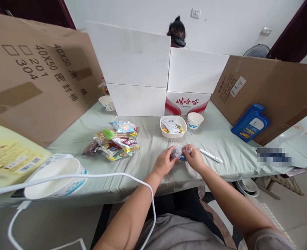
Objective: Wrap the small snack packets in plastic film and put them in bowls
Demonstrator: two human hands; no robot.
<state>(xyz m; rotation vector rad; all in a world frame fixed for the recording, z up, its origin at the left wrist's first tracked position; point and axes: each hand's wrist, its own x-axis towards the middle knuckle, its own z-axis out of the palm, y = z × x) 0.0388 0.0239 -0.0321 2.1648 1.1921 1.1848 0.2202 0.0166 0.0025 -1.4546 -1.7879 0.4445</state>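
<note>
Between my hands, just above or on the cloth, is a small see-through plastic packet (179, 152) with something dark blue in it. My left hand (166, 160) is closed on its left side, thumb and fingers pinching it. My right hand (193, 157) grips the other side at the crinkled plastic. What exactly is inside I cannot make out. Right of my right hand lies a white pen-like stick (211, 156). Behind my hands stands a white square bowl (173, 134) holding a white packet and yellow wrappers. A paper cup (195, 120) with leaf print is beside it.
To the left lies a pile of wrapped snacks (117, 140). A large paper bowl (55, 180) and yellow jug (10, 159) fill the near left, with a white cable (101, 175) crossing. White boxes (140, 100) wall the back; a blue bottle (251, 123) leans at right.
</note>
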